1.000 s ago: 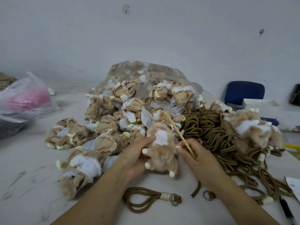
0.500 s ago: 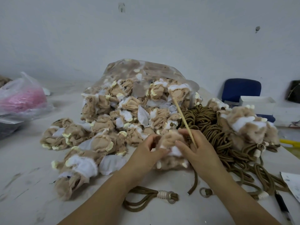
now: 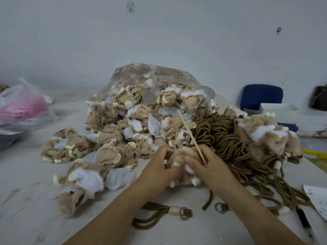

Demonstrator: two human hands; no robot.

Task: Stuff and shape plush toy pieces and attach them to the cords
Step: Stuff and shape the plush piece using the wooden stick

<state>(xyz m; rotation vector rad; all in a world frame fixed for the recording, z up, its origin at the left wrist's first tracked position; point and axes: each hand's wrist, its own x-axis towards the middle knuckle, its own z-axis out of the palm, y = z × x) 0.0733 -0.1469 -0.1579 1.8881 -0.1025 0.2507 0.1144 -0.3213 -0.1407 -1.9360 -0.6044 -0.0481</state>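
Note:
A tan and white plush piece [image 3: 179,157] sits between both hands above the table. My left hand [image 3: 159,167] grips its left side with curled fingers. My right hand [image 3: 208,165] grips its right side and also holds a thin wooden stick [image 3: 190,135] that slants up and to the left. A brown cord end [image 3: 208,200] hangs below the piece. A short looped cord [image 3: 159,216] with white binding and a ring lies on the table near me. Most of the piece is hidden by my fingers.
A big heap of unstuffed plush pieces [image 3: 134,124] spills from a clear bag [image 3: 159,76] ahead. Coiled brown cords [image 3: 228,138] and finished toys [image 3: 265,137] lie at right. A bag with pink material [image 3: 23,106] sits far left. A pen [image 3: 305,223] and paper [image 3: 316,198] lie near the right edge.
Both hands have closed in around the plush piece, covering most of it, where it was held upright and plainly visible. The stick has stayed in my right hand.

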